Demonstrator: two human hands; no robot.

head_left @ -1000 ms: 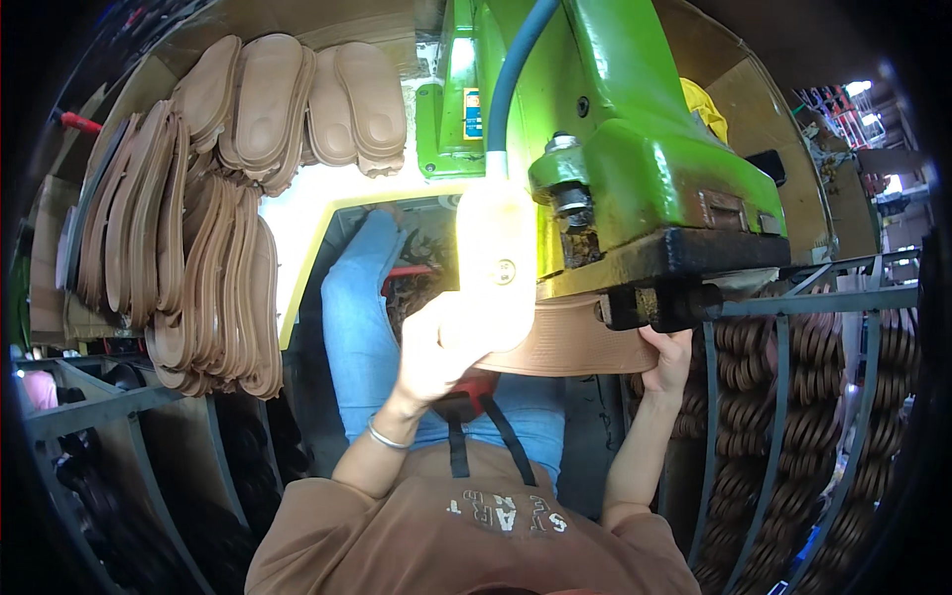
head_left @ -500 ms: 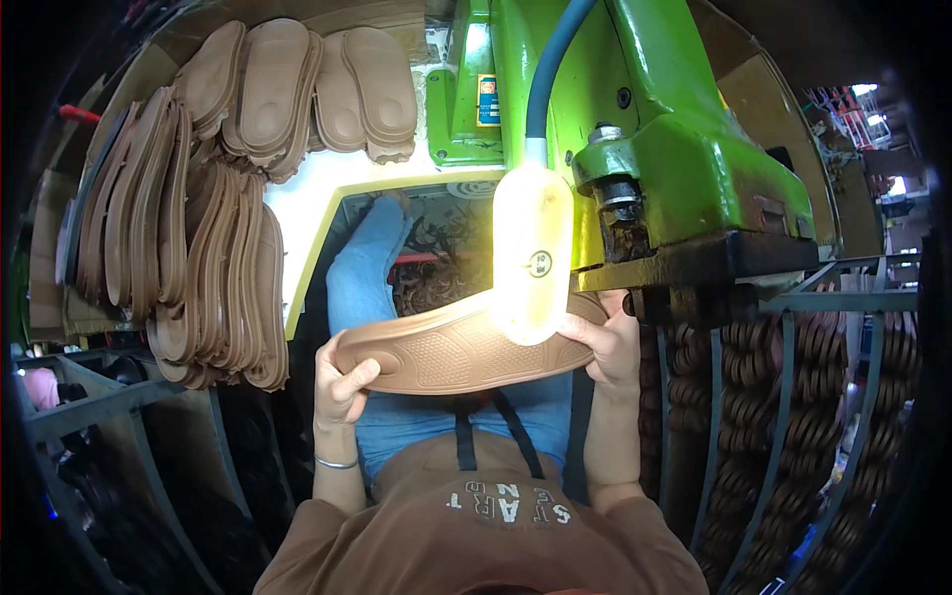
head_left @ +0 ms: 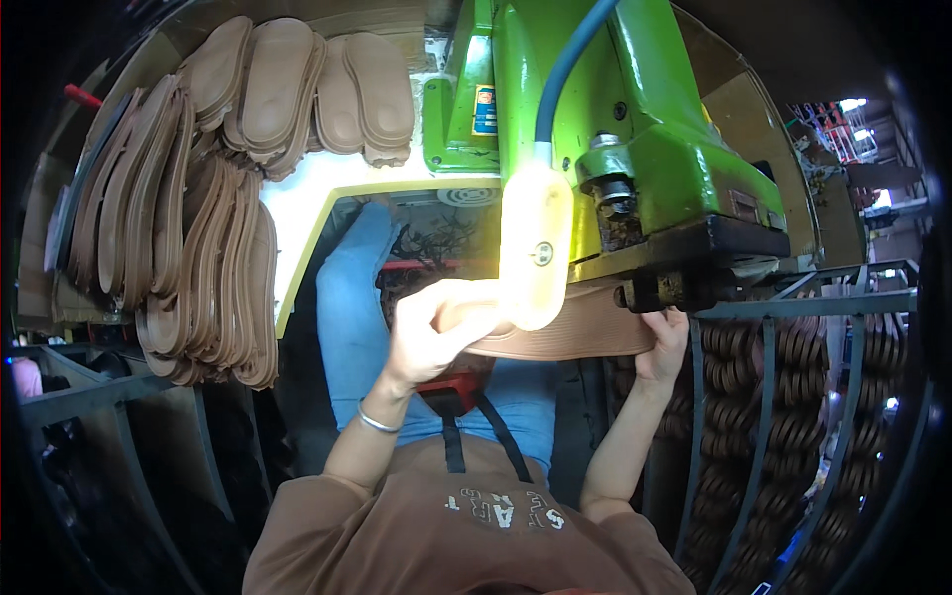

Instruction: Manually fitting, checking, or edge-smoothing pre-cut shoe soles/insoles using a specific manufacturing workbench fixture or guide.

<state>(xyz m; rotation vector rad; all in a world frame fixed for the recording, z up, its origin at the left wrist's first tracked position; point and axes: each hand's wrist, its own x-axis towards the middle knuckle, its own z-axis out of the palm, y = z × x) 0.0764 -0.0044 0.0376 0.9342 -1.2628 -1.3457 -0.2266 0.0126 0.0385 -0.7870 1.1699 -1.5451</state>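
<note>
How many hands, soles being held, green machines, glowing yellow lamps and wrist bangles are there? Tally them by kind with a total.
Hands: 2, left hand and right hand
Held sole: 1
Green machine: 1
Glowing yellow lamp: 1
Wrist bangle: 1
Total: 6

Holds left hand curled left of frame centre, right hand pinched farther right, with forearms angled upward.
</note>
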